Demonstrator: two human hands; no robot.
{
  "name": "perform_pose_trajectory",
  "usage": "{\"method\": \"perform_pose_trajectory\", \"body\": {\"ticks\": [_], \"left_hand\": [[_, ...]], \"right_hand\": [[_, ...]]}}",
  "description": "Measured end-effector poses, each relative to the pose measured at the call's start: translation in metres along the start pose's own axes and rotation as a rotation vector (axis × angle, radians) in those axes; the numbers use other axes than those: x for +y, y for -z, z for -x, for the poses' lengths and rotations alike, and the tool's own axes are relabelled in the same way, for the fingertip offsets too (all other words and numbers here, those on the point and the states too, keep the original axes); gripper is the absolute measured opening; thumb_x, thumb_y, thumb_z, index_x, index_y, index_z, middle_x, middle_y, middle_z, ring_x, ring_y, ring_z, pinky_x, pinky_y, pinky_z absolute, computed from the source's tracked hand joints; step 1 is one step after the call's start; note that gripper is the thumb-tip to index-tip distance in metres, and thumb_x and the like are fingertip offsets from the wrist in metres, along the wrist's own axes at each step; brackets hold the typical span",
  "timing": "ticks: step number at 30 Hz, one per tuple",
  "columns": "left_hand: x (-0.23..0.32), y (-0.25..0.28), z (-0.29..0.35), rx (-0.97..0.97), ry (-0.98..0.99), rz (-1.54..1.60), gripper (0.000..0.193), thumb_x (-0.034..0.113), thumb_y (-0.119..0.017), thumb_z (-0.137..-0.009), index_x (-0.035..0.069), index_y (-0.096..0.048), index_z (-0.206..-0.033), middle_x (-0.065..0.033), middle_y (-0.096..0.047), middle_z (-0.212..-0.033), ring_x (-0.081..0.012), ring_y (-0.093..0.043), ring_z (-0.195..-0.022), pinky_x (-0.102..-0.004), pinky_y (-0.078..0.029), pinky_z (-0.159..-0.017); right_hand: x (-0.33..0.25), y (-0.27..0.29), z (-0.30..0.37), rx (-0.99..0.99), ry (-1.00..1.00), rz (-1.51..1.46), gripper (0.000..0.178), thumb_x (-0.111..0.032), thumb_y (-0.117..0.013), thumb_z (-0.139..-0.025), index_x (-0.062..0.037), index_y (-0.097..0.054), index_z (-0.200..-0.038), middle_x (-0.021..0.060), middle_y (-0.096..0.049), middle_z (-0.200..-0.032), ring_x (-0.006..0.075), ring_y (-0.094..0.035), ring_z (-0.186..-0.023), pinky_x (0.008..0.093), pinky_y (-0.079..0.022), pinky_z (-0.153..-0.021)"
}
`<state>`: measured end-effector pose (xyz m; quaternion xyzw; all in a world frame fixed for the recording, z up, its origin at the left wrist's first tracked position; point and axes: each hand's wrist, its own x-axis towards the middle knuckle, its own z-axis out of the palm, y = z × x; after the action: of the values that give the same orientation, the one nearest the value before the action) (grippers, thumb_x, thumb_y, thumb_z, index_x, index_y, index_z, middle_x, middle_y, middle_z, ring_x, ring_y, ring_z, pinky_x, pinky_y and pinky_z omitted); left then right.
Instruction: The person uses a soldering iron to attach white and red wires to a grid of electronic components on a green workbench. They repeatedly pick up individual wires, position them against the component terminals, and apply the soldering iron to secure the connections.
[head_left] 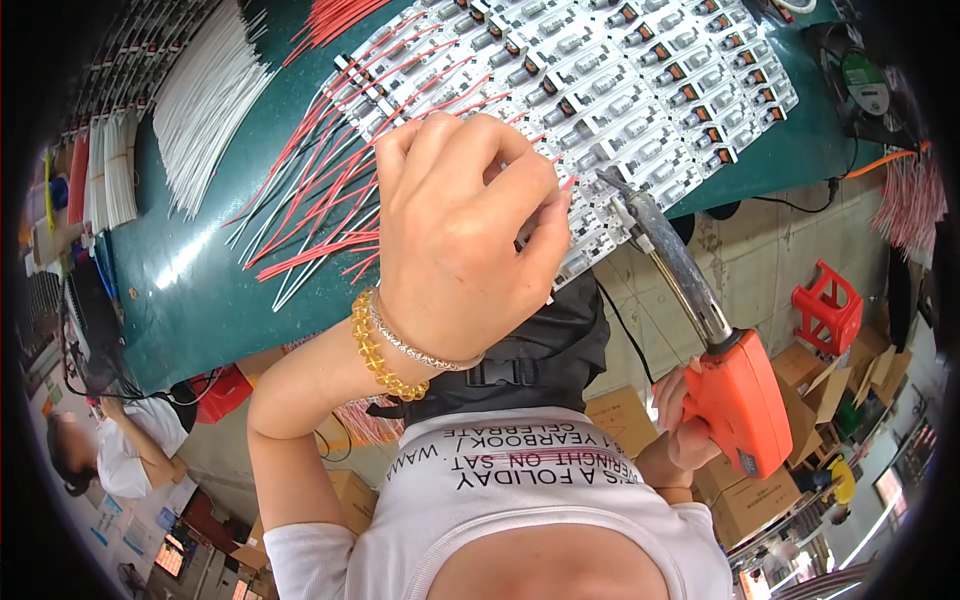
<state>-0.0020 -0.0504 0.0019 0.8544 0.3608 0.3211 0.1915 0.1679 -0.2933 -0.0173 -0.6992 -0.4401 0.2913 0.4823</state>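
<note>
My left hand (460, 220), with bracelets at its wrist, is over the near left part of a sheet of small white circuit boards (640, 130). Its thumb and fingers are pinched on a red wire, whose short end (569, 184) shows beside the fingertips. My right hand (682, 420) grips the orange handle of a soldering gun (750, 405). The gun's dark, stained tip points at the boards, just right of my left fingertips; whether it touches them I cannot tell. Red and white wires (320, 200) fan out leftward from the boards.
The green tabletop (180, 300) carries bundles of white wires (205, 110) and red wires (335, 20). A black fan (862, 85) stands at the right. Beyond the table are a red stool (828, 305), cardboard boxes (745, 500) and a seated person (130, 440) at the left.
</note>
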Motion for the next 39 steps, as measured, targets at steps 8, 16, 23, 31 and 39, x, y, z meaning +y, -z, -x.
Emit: {"method": "perform_pose_trajectory", "body": {"ticks": [8,16,23,31,39], "left_hand": [[0.001,0.011,-0.001,0.101,-0.094,-0.05,0.015,0.002,-0.08,-0.065,0.007,-0.068,-0.072,-0.0019,-0.058,-0.07,-0.0193,-0.053,-0.064,-0.0355,-0.04,-0.083],[0.012,-0.006,0.01,0.044,-0.001,-0.028,0.015,0.007,-0.08,-0.07,0.009,-0.065,-0.072,-0.0002,-0.055,-0.064,-0.0194,-0.051,-0.066,-0.0355,-0.036,-0.081],[0.011,-0.013,0.014,0.09,-0.026,-0.066,0.016,0.006,-0.078,-0.073,0.01,-0.063,-0.074,0.0004,-0.056,-0.067,-0.0204,-0.052,-0.069,-0.0363,-0.035,-0.081],[0.01,-0.014,0.015,0.101,-0.039,-0.08,0.017,0.007,-0.079,-0.073,0.01,-0.062,-0.074,0.0005,-0.055,-0.066,-0.0204,-0.051,-0.068,-0.0366,-0.035,-0.082],[0.01,-0.012,0.015,0.104,-0.036,-0.091,0.017,0.007,-0.079,-0.072,0.01,-0.062,-0.073,0.001,-0.053,-0.065,-0.0201,-0.051,-0.068,-0.0361,-0.035,-0.081]], "right_hand": [[-0.016,-0.009,-0.012,-0.011,-0.013,-0.358,0.081,-0.058,-0.057,-0.09,0.0094,-0.042,-0.132,-0.0039,-0.043,-0.051,0.0092,-0.041,-0.041,0.0258,-0.037,-0.044],[-0.019,-0.007,-0.005,-0.006,-0.03,-0.321,0.08,-0.056,-0.057,-0.09,0.0095,-0.042,-0.132,-0.0042,-0.043,-0.051,0.0093,-0.041,-0.041,0.0259,-0.037,-0.045],[0.0,0.004,0.007,-0.019,-0.004,-0.17,0.067,-0.06,-0.056,-0.089,0.004,-0.048,-0.108,-0.0031,-0.046,-0.056,0.011,-0.043,-0.046,0.0277,-0.037,-0.048],[0.0,0.022,0.02,-0.076,-0.168,0.262,0.063,-0.065,-0.042,-0.091,-0.0082,-0.062,-0.074,0.0034,-0.059,-0.072,0.0226,-0.055,-0.065,0.0347,-0.041,-0.056],[-0.005,0.011,0.006,-0.066,-0.059,0.121,0.061,-0.06,-0.044,-0.092,-0.0057,-0.063,-0.071,0.0039,-0.06,-0.072,0.0237,-0.055,-0.061,0.0344,-0.043,-0.056]]}}
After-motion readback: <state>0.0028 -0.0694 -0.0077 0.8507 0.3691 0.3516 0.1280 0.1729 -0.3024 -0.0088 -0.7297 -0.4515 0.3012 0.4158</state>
